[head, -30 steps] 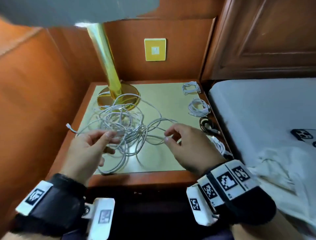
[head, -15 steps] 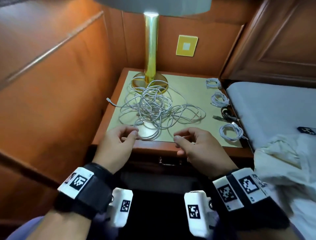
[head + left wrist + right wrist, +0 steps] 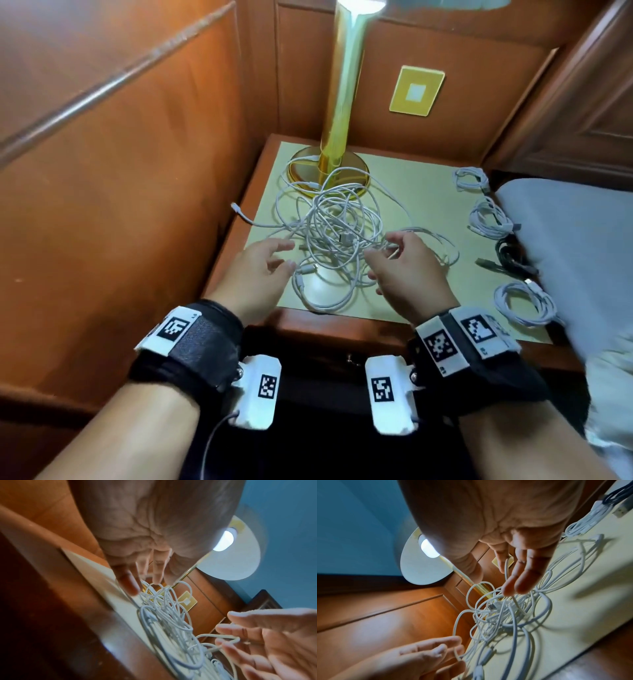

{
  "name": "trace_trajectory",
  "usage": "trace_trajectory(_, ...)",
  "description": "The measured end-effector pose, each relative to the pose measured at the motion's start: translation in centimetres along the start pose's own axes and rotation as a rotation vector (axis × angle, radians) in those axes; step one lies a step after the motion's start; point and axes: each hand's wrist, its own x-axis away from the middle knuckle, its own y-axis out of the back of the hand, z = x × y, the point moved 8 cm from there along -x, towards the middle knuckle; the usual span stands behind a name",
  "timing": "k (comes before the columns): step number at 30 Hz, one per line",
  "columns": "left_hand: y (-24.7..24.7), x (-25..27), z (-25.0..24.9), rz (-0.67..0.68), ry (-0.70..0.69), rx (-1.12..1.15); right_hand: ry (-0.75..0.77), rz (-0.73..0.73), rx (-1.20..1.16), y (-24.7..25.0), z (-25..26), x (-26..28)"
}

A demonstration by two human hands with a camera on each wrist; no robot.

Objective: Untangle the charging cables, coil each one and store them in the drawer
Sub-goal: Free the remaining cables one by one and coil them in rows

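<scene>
The untangling step is going on: the right hand [image 3: 407, 270] is pinching a strand of the white cable tangle [image 3: 337, 233], which is lying on the nightstand [image 3: 421, 195] at the lamp's [image 3: 339, 102] 6 o'clock. The left hand [image 3: 260, 270] is hovering with relaxed fingers. Next, it probably needs to find a free end.

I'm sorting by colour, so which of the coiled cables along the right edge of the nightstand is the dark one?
The black cable, third from the back in the row. The other three coils are white.

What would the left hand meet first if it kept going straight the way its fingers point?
Most likely the tangle of white cables, just ahead of the left hand; how high the fingertips are above the nightstand is unclear.
</scene>
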Motion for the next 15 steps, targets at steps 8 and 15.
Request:
trace_trajectory(8,5.0,2.0,-4.5,-0.52,-0.349,0.197,0.036,-0.012,-0.011,0.6,-0.4,0.1)
trace_trajectory(15,4.9,4.2,-9.1,-0.533,-0.473,0.408,0.191,-0.049,0.031,0.6,0.7,1.1)
